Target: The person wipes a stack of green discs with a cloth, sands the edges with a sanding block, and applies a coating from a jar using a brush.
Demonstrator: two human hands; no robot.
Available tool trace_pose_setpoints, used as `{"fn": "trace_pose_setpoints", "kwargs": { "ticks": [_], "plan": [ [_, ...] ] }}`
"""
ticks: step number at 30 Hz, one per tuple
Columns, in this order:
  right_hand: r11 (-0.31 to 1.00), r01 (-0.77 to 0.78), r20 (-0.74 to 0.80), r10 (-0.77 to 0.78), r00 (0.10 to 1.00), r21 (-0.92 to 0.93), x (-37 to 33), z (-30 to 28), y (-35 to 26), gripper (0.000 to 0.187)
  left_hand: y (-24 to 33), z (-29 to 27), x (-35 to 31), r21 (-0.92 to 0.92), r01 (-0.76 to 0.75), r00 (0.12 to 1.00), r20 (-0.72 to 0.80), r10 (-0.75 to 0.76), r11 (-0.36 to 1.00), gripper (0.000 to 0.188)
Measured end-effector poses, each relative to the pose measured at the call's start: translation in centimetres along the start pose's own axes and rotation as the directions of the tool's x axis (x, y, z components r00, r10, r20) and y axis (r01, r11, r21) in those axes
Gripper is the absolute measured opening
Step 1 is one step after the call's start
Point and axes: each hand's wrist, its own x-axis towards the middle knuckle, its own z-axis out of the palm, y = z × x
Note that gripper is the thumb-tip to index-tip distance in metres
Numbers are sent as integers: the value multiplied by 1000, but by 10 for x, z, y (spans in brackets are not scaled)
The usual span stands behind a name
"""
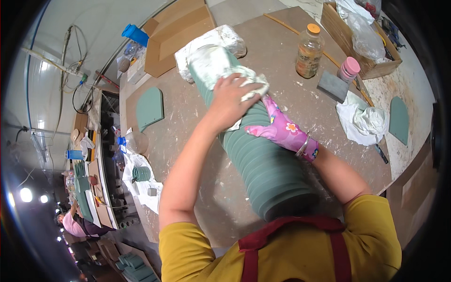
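Note:
A long dark green cylinder [268, 164] with ridged rings lies across the table, its near end close to my body. Its far part rests on a white wrapped bundle [233, 40]. White cloth [206, 63] drapes over the top of the cylinder. My bare left hand [232, 98] presses on that cloth, fingers curled over its bunched edge. In a pink flowered glove, my right hand [284, 127] lies along the cylinder's right side, thumb apart from the fingers. Its fingertips come close to the cloth; whether they touch it is hard to tell.
An open cardboard box [176, 35] and green rounded panel [150, 108] lie left. On the right are a bottle with orange cap [310, 51], grey block [332, 86], pink-lidded jar [348, 69], crumpled cloth [361, 120] and wooden box [361, 51]. A person [75, 223] is far left.

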Motion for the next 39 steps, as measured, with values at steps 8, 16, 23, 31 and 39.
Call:
{"fn": "trace_pose_setpoints", "kwargs": {
  "ticks": [8, 16, 23, 31, 39],
  "plan": [
    [994, -104, 27, 103, 994, 20, -1, 2, -6, 106, 1, 109, -114, -971, -14, 559, -204, -804, 237, 45],
    [999, -32, -17, 33, 999, 21, -1, 4, 12, 112, 26, -23, -52, -149, -23, 911, -411, -41, 989, 34],
    [998, -40, -7, 40, 999, 49, 4, 10, 14, 115, 0, 62, -73, -298, 143, 879, -400, -259, 944, 43],
    [985, -61, 12, 60, 998, 164, -10, -9, 8, 116, 7, 59, -134, -741, 369, 603, -268, -751, 561, 38],
    [987, 4, 96, -19, 995, 161, -73, -11, -9, 115, 43, 30, -55, -52, -75, 969, -241, 61, 996, 33]
  ]
}}
